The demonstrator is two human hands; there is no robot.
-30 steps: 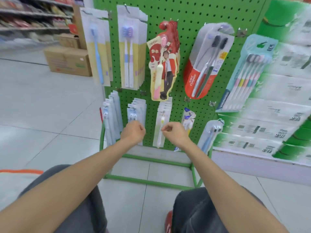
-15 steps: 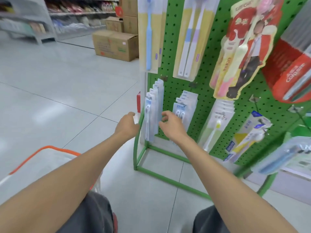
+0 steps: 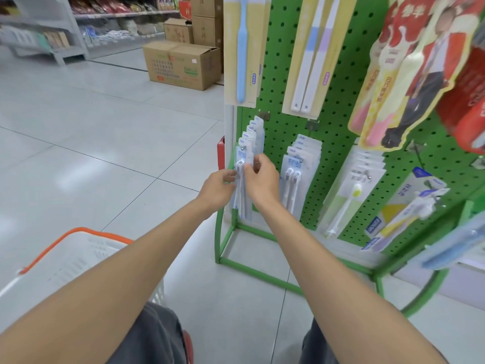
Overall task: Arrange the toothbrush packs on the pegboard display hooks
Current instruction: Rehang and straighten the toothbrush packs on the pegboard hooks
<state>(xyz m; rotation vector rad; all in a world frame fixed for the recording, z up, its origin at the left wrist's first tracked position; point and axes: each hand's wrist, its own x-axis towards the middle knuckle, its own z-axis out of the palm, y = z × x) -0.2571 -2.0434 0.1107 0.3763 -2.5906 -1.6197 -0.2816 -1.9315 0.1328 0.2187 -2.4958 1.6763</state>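
A green pegboard [image 3: 338,132] stands on a green frame, with toothbrush packs on its hooks. On the lower left hook hangs a row of white toothbrush packs [image 3: 248,143]. My left hand [image 3: 217,189] and my right hand [image 3: 259,177] both hold the front packs of that row, fingers curled round their edges. To the right hang a second row of white packs [image 3: 299,164] and a row with a yellow-headed brush [image 3: 354,190]. Larger packs hang on the upper hooks.
A white basket with an orange rim [image 3: 76,232] sits on the floor at my left knee. Cardboard boxes [image 3: 183,63] stand behind the pegboard's left edge. Store shelves [image 3: 39,40] line the far left. Blue packs [image 3: 456,243] hang at the lower right.
My view has swung left and closer to the pegboard. Both hands have moved from the middle rows to the lower left row and taken hold of its front packs.
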